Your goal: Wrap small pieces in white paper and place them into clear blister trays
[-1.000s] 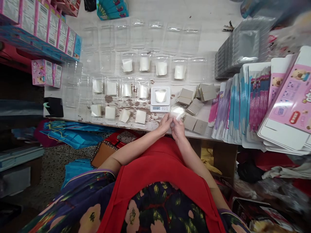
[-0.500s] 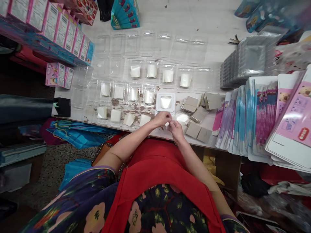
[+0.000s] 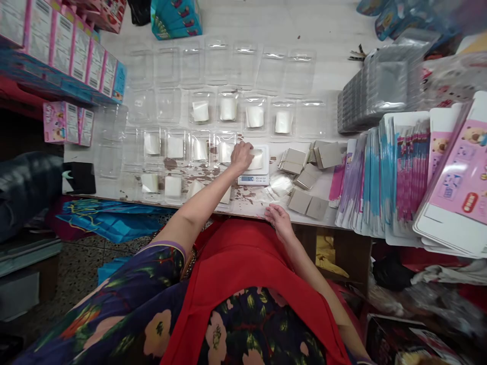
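A white digital scale point(image 3: 253, 179) with a lit display sits near the table's front edge, bearing a small stack of white sheets point(image 3: 256, 160). Over the scale's left side is my left hand point(image 3: 241, 157), its fingers curled and closed at the left edge of that stack. My right hand point(image 3: 279, 219) hovers at the table edge below the scale, palm partly up, fingers loosely apart with nothing in them. A clear plastic wrapping point(image 3: 280, 185) lies just right of the scale. Similar white stacks, such as one in a clear tray point(image 3: 200, 150), stand to the left.
Rows of clear plastic trays point(image 3: 167, 66) cover the table's back and left. Bundles of grey cards point(image 3: 294, 161) lie right of the scale. Beyond them are nested trays point(image 3: 375, 91) and upright printed cards point(image 3: 380, 172). Pink boxes point(image 3: 78, 50) line the far left.
My hands, together in front of the scale before, have parted. The left moved up to the stack on the scale; the right drew back slightly and opened. The scale's display is now uncovered.
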Motion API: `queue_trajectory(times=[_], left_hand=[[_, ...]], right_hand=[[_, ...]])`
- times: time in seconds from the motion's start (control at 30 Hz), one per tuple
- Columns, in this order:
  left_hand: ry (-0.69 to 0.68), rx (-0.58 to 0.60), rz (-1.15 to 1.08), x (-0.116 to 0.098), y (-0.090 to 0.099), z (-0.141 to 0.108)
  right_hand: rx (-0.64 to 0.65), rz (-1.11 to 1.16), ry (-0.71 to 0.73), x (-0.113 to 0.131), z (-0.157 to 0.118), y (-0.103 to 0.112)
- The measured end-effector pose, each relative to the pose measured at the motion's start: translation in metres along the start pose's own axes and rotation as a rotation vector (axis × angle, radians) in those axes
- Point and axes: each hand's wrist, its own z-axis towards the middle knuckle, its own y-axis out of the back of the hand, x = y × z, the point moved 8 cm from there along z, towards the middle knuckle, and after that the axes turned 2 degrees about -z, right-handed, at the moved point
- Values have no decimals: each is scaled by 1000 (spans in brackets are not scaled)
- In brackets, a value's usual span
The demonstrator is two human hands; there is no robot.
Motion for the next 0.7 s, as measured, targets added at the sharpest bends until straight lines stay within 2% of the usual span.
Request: queue_trajectory(times=[0.1,0.2,0.3,0.43,0.57,0.7], left_hand=[[-66,-110,19,-8,7,-20],[-141,-127,-17,-18,2,-55],[-195,-18,-64,-21,-23,-96],[-118,136,-36,-5,-64,-138],[20,131,35,11,-81,-147],[96,117,35,15,-88,-144]], right_hand=[[-25,33,-38,-14,-7,12],[-53,83,-45,-17,-7,17],[-59,146,-45,-14,-1,15],[-67,170,-57,-11,7,12],[-64,146,-76,-12,10,15],[-44,123,-114,-17,9,16]])
